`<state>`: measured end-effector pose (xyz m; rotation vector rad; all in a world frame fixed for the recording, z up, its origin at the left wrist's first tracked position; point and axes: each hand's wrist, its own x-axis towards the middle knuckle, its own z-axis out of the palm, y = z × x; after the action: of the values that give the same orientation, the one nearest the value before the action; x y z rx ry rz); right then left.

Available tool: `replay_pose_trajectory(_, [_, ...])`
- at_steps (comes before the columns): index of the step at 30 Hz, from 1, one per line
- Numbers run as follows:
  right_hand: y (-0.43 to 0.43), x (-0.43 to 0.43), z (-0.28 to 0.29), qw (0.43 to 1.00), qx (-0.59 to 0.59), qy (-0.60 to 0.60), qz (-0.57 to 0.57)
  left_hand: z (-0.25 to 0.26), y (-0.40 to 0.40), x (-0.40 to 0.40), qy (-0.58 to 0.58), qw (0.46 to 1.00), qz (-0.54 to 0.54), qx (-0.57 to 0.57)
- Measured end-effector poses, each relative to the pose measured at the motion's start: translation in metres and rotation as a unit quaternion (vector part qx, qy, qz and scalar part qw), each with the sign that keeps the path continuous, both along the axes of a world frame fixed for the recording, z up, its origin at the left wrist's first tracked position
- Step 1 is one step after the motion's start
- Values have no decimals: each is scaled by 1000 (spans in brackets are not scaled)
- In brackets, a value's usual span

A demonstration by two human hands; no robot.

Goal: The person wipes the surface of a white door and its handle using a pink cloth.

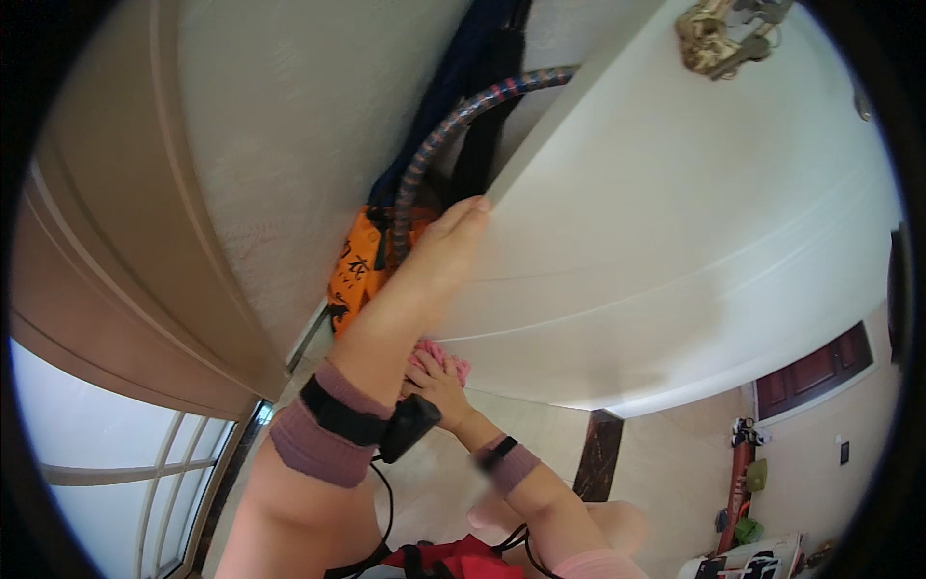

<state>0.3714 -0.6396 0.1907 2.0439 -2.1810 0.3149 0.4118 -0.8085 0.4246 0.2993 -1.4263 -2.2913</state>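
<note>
My left hand (456, 235) lies against the edge of a white door or panel (615, 239), its fingertips at that edge. Below it, my right hand (441, 387) has its fingers on a pink cloth (434, 354) close to the panel's lower part. Behind the panel's edge are a hose-like hoop wrapped in coloured bands (470, 108), an orange bag with black writing (354, 271) and dark blue and black fabric items (485, 130). My left forearm hides part of the bag. Both wrists wear purple bands with black straps.
A bunch of keys (745, 54) hangs at the panel's upper right. A brown door frame (202, 289) and a glazed door (130, 463) stand at the left. At lower right are a dark red door (814, 373) and a red rack (734, 492) with items. Tiled floor (665, 463) shows below.
</note>
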Motion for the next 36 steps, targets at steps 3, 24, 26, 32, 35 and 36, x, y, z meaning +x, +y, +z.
replay_pose_trajectory(3, [12, -5, 92, 978, -173, 111, -30, -11, -8, -4, 32, 999, -19, 33])
replay_pose_trajectory(24, [-18, -22, 90, 904, -293, 283, -131, 1, -9, 24, -12, 999, -47, 17])
replay_pose_trajectory(26, [-19, -15, 53, 939, -199, 266, -91, -1, -9, 18, -13, 999, -52, 5])
replay_pose_trajectory(32, [-5, -4, 18, 993, -3, 117, 6, 4, -9, 15, -25, 996, -64, 57])
replay_pose_trajectory(35, [24, -7, 31, 998, -39, 55, -17, 9, -8, 14, -8, 994, -75, 78])
replay_pose_trajectory(36, [33, -10, 42, 991, -72, 111, -23, 10, -7, 15, 8, 992, -84, 95])
